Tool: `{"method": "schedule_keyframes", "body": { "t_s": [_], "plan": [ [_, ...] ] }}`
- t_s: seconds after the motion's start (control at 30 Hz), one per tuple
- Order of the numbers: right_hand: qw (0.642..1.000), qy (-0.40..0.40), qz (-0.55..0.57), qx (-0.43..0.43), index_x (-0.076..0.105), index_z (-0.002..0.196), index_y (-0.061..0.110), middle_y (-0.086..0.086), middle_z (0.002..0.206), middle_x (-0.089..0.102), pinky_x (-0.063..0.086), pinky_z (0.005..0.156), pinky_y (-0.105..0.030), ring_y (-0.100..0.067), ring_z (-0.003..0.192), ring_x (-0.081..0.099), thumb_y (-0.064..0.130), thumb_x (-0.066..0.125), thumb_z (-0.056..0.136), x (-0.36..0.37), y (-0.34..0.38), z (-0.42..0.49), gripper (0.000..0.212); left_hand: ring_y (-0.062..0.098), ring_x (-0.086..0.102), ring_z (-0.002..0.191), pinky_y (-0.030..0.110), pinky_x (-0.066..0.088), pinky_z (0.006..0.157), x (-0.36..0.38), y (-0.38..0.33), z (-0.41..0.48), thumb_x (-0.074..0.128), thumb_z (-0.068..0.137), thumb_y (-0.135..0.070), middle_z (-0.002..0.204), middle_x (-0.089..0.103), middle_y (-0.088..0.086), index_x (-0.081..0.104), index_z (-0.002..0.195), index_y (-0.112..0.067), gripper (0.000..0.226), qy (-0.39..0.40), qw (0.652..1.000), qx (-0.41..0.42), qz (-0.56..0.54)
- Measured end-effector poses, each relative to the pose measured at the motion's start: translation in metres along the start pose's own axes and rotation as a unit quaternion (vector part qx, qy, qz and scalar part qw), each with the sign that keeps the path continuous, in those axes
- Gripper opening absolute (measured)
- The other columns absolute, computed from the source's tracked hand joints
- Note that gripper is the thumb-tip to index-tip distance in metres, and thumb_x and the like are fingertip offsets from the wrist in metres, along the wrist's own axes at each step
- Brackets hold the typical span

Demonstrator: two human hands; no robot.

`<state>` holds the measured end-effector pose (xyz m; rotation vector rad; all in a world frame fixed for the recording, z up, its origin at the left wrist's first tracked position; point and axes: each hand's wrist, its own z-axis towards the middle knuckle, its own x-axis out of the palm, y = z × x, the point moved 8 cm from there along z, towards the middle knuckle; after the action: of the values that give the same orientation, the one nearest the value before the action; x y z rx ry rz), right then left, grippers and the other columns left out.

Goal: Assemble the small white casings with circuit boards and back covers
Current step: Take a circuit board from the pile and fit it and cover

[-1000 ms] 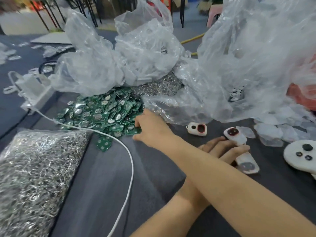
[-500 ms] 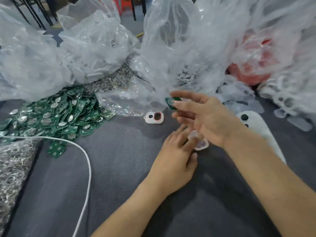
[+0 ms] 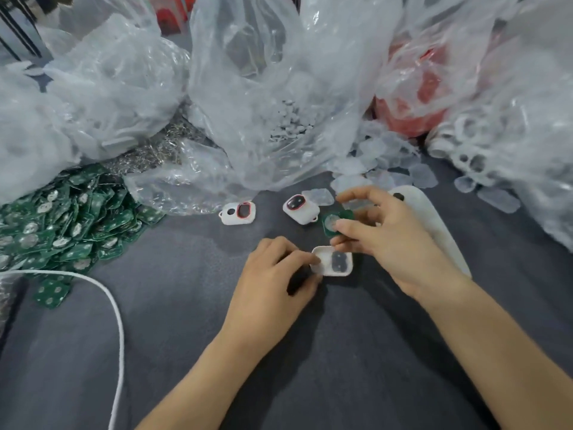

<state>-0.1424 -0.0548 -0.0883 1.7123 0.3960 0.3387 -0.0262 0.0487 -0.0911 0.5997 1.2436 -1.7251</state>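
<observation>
Right hand [image 3: 387,240] grip pinches the circuit board [image 3: 331,224]; the open casing [image 3: 333,263] lies on the tabletop [image 3: 186,321] just below that grip, wrist-side, long axis left-right, with the left hand [image 3: 273,274] pinching its left edge.

Parts covered by hands, plastic and the frame edge

The green circuit board [image 3: 332,223] is half covered by fingers of the right hand [image 3: 393,243], and one end of the white casing [image 3: 335,262] by the left hand [image 3: 273,283]. The board pile [image 3: 62,218] is cut by the left edge. The small white pieces [image 3: 290,122] are blurred behind the clear bag [image 3: 263,72].
</observation>
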Motion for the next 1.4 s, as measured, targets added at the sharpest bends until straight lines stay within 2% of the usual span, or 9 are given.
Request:
{"method": "schedule_keyframes", "body": {
  "t_s": [0.13, 0.3, 0.4, 0.6, 0.87, 0.97, 1.07, 1.3, 1.4],
  "plan": [
    [0.999, 0.028, -0.016, -0.005, 0.068, 0.097, 0.009, -0.011, 0.089, 0.068, 0.056, 0.062, -0.021, -0.017, 0.062, 0.07, -0.008, 0.068, 0.08, 0.0, 0.002, -0.001, 0.024, 0.014, 0.048, 0.086, 0.024, 0.043, 0.074, -0.003, 0.001, 0.0, 0.08, 0.075, -0.019, 0.095, 0.05, -0.007, 0.07, 0.09, -0.018, 0.018, -0.009, 1.0, -0.015, -0.01],
    [0.99, 0.096, -0.101, -0.007, 0.07, 0.1, 0.018, -0.001, 0.082, 0.074, 0.053, 0.067, -0.015, -0.014, 0.073, 0.072, -0.001, 0.074, 0.075, 0.003, 0.002, -0.002, 0.031, 0.008, 0.045, 0.118, 0.029, 0.038, 0.1, -0.002, 0.004, 0.001, 0.074, 0.075, -0.034, 0.122, 0.054, -0.013, 0.057, 0.124, -0.027, 0.052, 0.023, 0.998, -0.049, -0.035],
    [0.968, 0.132, -0.209, -0.032, 0.07, 0.097, 0.031, 0.009, 0.082, 0.074, 0.052, 0.071, -0.013, -0.005, 0.078, 0.069, 0.014, 0.079, 0.069, 0.005, 0.006, -0.004, 0.034, -0.003, 0.039, 0.122, 0.016, 0.025, 0.104, 0.0, 0.006, 0.002, 0.076, 0.076, -0.036, 0.119, 0.058, -0.023, 0.049, 0.133, -0.031, 0.063, 0.045, 0.996, -0.067, -0.039],
    [0.955, 0.145, -0.254, -0.044, 0.071, 0.095, 0.033, 0.004, 0.082, 0.071, 0.055, 0.079, -0.026, -0.013, 0.079, 0.068, 0.01, 0.08, 0.073, 0.004, 0.001, -0.005, 0.033, -0.003, 0.042, 0.116, 0.014, 0.024, 0.101, 0.0, 0.006, 0.0, 0.076, 0.078, -0.03, 0.109, 0.062, -0.022, 0.05, 0.131, -0.03, 0.059, 0.039, 0.997, -0.059, -0.039],
    [0.956, 0.108, -0.26, -0.08, 0.07, 0.104, 0.036, 0.002, 0.084, 0.069, 0.055, 0.078, -0.029, -0.015, 0.077, 0.064, 0.004, 0.07, 0.08, -0.003, -0.003, -0.009, 0.04, 0.0, 0.041, 0.121, 0.015, 0.024, 0.101, 0.003, 0.007, 0.0, 0.074, 0.08, -0.023, 0.109, 0.054, -0.027, 0.062, 0.109, -0.027, 0.032, 0.05, 0.997, -0.058, -0.026],
    [0.947, 0.119, -0.285, -0.083, 0.066, 0.112, 0.039, 0.003, 0.084, 0.069, 0.052, 0.075, -0.026, -0.013, 0.075, 0.062, 0.005, 0.067, 0.084, 0.0, -0.005, -0.009, 0.044, 0.001, 0.043, 0.121, 0.017, 0.025, 0.101, 0.004, 0.009, 0.0, 0.074, 0.08, -0.023, 0.111, 0.06, -0.021, 0.062, 0.108, -0.026, 0.031, 0.05, 0.997, -0.061, -0.027],
    [0.942, 0.118, -0.304, -0.082, 0.062, 0.12, 0.038, 0.017, 0.079, 0.064, 0.043, 0.072, -0.016, 0.0, 0.069, 0.056, 0.007, 0.066, 0.086, 0.0, -0.009, -0.008, 0.046, 0.0, 0.044, 0.118, 0.012, 0.023, 0.1, 0.004, 0.009, 0.001, 0.074, 0.079, -0.022, 0.11, 0.06, -0.022, 0.062, 0.107, -0.027, 0.03, 0.05, 0.996, -0.061, -0.03],
    [0.931, 0.138, -0.327, -0.087, 0.061, 0.122, 0.037, 0.018, 0.079, 0.052, 0.038, 0.071, -0.011, 0.001, 0.068, 0.049, 0.011, 0.065, 0.088, 0.004, -0.009, -0.008, 0.044, -0.004, 0.048, 0.109, 0.02, 0.032, 0.098, 0.003, 0.01, 0.002, 0.072, 0.081, -0.026, 0.106, 0.061, -0.023, 0.056, 0.106, -0.033, 0.031, 0.043, 0.996, -0.066, -0.051],
    [0.928, 0.142, -0.333, -0.09, 0.061, 0.123, 0.036, 0.014, 0.081, 0.053, 0.038, 0.071, -0.009, 0.002, 0.067, 0.05, 0.011, 0.065, 0.088, 0.005, -0.008, -0.009, 0.043, -0.007, 0.048, 0.108, 0.016, 0.03, 0.098, 0.003, 0.012, 0.001, 0.073, 0.081, -0.026, 0.105, 0.064, -0.024, 0.053, 0.11, -0.034, 0.037, 0.04, 0.994, -0.076, -0.064]
  ]
}}
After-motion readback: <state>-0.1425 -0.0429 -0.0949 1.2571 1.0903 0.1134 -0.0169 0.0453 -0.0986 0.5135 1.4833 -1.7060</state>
